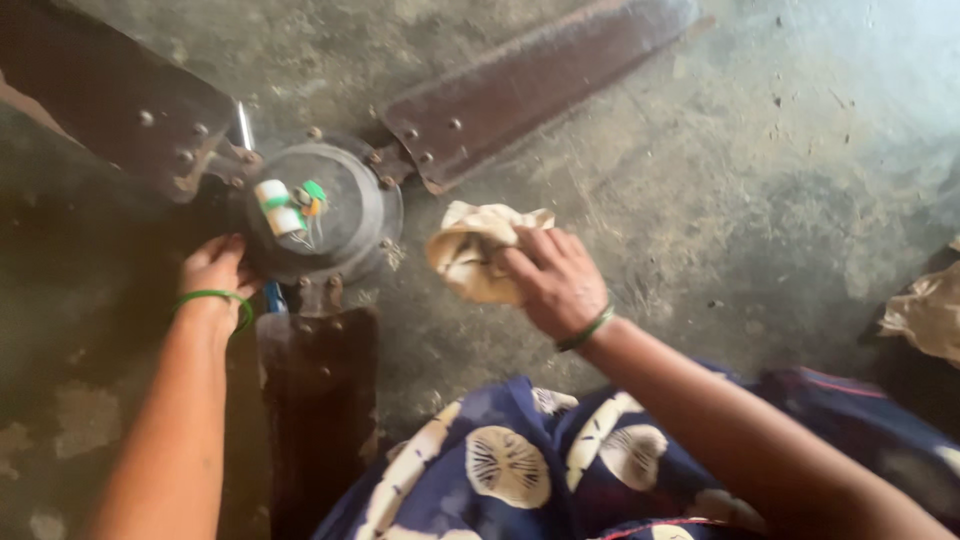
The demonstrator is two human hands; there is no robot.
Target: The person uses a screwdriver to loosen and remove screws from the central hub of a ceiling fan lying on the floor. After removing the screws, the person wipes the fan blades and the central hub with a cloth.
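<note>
Your right hand [553, 280] is closing its fingers on a crumpled beige cloth [473, 250], pinching the soft, creased fabric between thumb and fingertips just right of the fan's hub. Your left hand [214, 270] is resting with its fingers curled against the left edge of the round motor housing [345, 215]; you are not holding anything loose there, and how tightly the fingers are pressing cannot be told. The ceiling fan is lying flat on the rough, stained concrete floor [700, 180], its housing a dull grey metal dome with small white and green wire pieces [285, 205] sitting on top. Three long, rusty brown blades [520, 85] are spreading out from the hub, fixed with round bolts. A green bangle [215, 297] is circling your left wrist
</note>
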